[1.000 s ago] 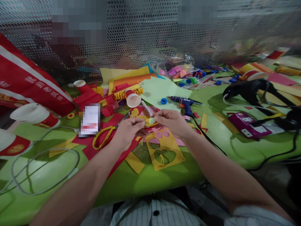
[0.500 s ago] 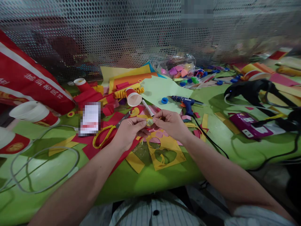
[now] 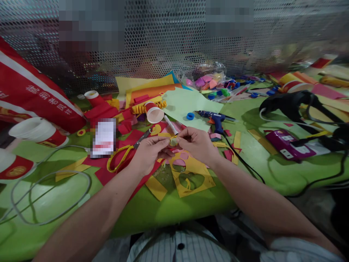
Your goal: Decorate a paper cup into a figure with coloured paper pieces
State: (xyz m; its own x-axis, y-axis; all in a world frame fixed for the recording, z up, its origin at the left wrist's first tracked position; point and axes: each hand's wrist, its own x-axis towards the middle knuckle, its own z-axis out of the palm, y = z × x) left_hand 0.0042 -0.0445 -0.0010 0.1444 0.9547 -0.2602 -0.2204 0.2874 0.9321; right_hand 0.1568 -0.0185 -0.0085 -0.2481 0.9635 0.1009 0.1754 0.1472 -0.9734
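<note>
A small yellow paper piece (image 3: 173, 141), curled with a pale middle, is pinched between both hands. My left hand (image 3: 151, 151) grips its left side with thumb and forefinger. On the other side my right hand (image 3: 198, 144) pinches it, fingers bent; its exact shape is partly hidden by the fingertips. Yellow-handled scissors (image 3: 120, 159) lie just left of my left hand on red paper (image 3: 105, 176). Below the hands is a yellow sheet (image 3: 200, 187) with a heart-shaped hole and a round one. A white marker (image 3: 170, 125) lies behind the fingertips.
A blue glue gun (image 3: 216, 119) with a black cord lies at the right, beside a blue tape ring (image 3: 190, 116). Paper cups (image 3: 154, 112) and a phone (image 3: 103, 138) stand or lie leftward. A purple power strip (image 3: 289, 145) is far right. A perforated metal screen (image 3: 163, 40) rises behind.
The yellow piece is turned slightly between my fingertips. Both hands keep almost the same place, and the things on the table have not moved.
</note>
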